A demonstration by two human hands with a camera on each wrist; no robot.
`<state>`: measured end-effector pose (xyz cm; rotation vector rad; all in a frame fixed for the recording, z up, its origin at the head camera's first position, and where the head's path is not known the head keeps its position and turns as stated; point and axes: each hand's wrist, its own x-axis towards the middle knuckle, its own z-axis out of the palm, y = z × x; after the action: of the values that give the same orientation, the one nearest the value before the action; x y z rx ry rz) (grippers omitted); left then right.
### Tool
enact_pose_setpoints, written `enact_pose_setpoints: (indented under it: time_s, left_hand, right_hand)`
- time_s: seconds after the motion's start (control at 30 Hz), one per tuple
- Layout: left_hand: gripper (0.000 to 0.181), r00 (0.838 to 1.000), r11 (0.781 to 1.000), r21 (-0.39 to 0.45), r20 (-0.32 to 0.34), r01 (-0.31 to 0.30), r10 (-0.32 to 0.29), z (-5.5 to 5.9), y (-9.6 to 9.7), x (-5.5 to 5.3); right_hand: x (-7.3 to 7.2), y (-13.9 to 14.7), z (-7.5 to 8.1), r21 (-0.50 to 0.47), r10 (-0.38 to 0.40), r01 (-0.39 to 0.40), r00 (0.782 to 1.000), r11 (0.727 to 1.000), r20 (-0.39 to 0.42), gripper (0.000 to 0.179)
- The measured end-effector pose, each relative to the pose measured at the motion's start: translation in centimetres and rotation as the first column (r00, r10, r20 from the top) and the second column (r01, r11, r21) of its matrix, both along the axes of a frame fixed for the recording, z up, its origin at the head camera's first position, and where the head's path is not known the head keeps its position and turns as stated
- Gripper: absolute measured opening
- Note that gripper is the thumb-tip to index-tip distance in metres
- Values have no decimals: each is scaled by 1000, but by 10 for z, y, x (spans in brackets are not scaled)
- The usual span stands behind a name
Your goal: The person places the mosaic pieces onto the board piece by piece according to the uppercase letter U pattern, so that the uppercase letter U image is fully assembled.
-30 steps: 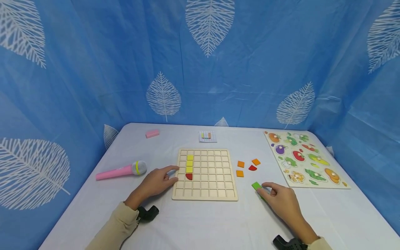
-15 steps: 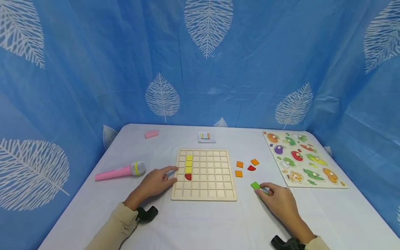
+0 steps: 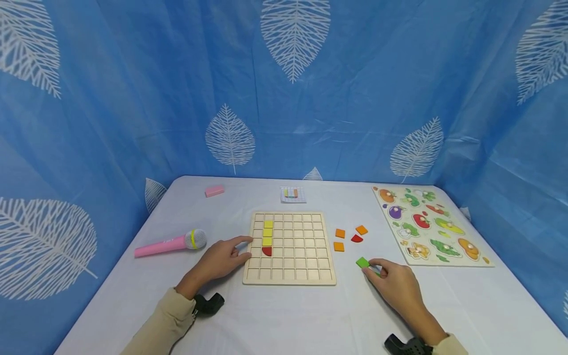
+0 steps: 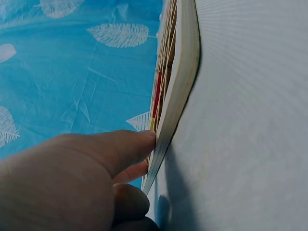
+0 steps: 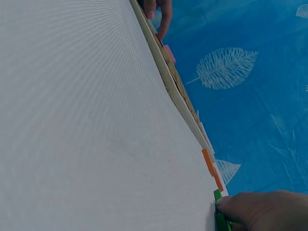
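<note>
A square wooden grid board (image 3: pixel 306 276) lies mid-table. Three yellow squares (image 3: pixel 268 232) run down one of its columns, with a red quarter-circle piece (image 3: pixel 266 251) directly below them. My left hand (image 3: pixel 222 259) rests at the board's left edge, thumb and index fingertip touching the rim; in the left wrist view the thumb presses the board's side. To the right of the board, my right hand (image 3: pixel 395 283) pinches a green square tile (image 3: pixel 362 262) at its near corner between thumb and index finger. More green shows between those fingers, partly hidden by the hand.
Three orange squares (image 3: pixel 339 246) and another red quarter-circle (image 3: pixel 357 238) lie right of the board. Behind it is a small pattern card (image 3: pixel 293 195). A vegetable puzzle board (image 3: pixel 437 227) sits far right; a pink microphone (image 3: pixel 170 244) and pink block (image 3: pixel 215 191) lie left.
My right thumb has shifted slightly up and left against the green tile, baring green between thumb and index finger. The left hand stays at the board's edge.
</note>
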<state>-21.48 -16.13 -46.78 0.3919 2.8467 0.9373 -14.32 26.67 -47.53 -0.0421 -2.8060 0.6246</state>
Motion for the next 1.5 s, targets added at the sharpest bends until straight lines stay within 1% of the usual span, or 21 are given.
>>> enact_pose_setpoints:
  time_s: [0.23, 0.37, 0.5, 0.6, 0.7, 0.77, 0.9, 1.0, 1.1, 1.17, 1.3, 1.37, 1.43, 1.5]
  left_hand:
    - [45, 1000, 1000, 0, 7, -3, 3, -1, -1, 0]
    - [45, 1000, 1000, 1, 4, -3, 3, -1, -1, 0]
    - [45, 1000, 1000, 1, 1, -4, 4, -1, 0, -1]
    - [45, 1000, 1000, 3, -2, 9, -9, -2, 2, -2]
    - [45, 1000, 1000, -5, -2, 14, -14, -3, 3, -3]
    - [45, 1000, 1000, -9, -4, 7, -7, -3, 3, -4]
    - [44, 1000, 1000, -7, -3, -10, 10, -3, 0, -3]
    - [44, 1000, 1000, 0, -4, -10, 10, -3, -1, -2]
    - [45, 1000, 1000, 5, -8, -8, 8, -2, -2, -1]
    - [45, 1000, 1000, 7, -12, -4, 4, -2, -2, -1]
    - [44, 1000, 1000, 5, -17, 10, -10, -2, -3, -2]
    - [44, 1000, 1000, 5, -15, 19, -19, -2, -3, -2]
    - [44, 1000, 1000, 4, -14, 25, -25, -2, -3, -2]
    - [45, 1000, 1000, 5, -17, 25, -25, -1, -3, -2]
  right_hand:
    - [-1, -2, -2, -4, 11, -12, 1000, 1000, -22, 29]
    - [-1, -2, -4, -19, 32, -33, 998, 999, -46, 27]
    - [-1, -2, -6, -41, 76, -79, 995, 996, -65, 24]
    - [0, -3, -5, -82, 113, -119, 991, 990, -70, 21]
    - [0, -7, -3, -141, 158, -166, 985, 976, -71, 19]
    - [-1, -12, -1, -169, 202, -212, 977, 963, -74, 18]
    - [-8, -27, 2, -192, 319, -331, 943, 924, -93, 17]
    - [-15, -38, 5, -188, 402, -413, 911, 891, -96, 16]
    - [-24, -50, 8, -177, 475, -481, 876, 859, -80, 17]
    - [-31, -58, 9, -166, 527, -531, 847, 831, -71, 17]
    - [-44, -79, 10, -153, 633, -633, 772, 759, -53, 18]
    - [-49, -90, 9, -151, 669, -666, 742, 730, -44, 19]
    - [-54, -101, 9, -149, 683, -680, 730, 718, -39, 19]
    - [-60, -111, 8, -150, 686, -684, 726, 714, -42, 18]
